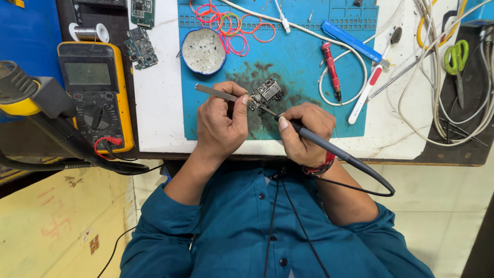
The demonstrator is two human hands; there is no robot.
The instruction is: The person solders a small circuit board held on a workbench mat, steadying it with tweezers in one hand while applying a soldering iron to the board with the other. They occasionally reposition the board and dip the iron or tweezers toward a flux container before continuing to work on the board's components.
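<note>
Left hand (222, 119) has its grip clamped on the tweezers (218, 93), their tips pinning the small circuit board (266, 93); right hand (303, 134) grips the soldering iron (329, 148), tip just beside the board on the blue mat (303, 72).

Circuit board (266, 93) lay on mat (298, 67), tweezers (218, 93) at its left, soldering iron (329, 149) at right, dish (203, 50) behind, multimeter (95, 87) far left

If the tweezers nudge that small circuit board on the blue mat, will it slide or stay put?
The circuit board looks small and thin, so probably light and easy to shift. It lies flat on the blue mat, which looks rubbery and may grip it somewhat. The left hand steadies it with tweezers, suggesting it would otherwise move. It seems stiff, though its tiny parts are likely fragile.
</note>
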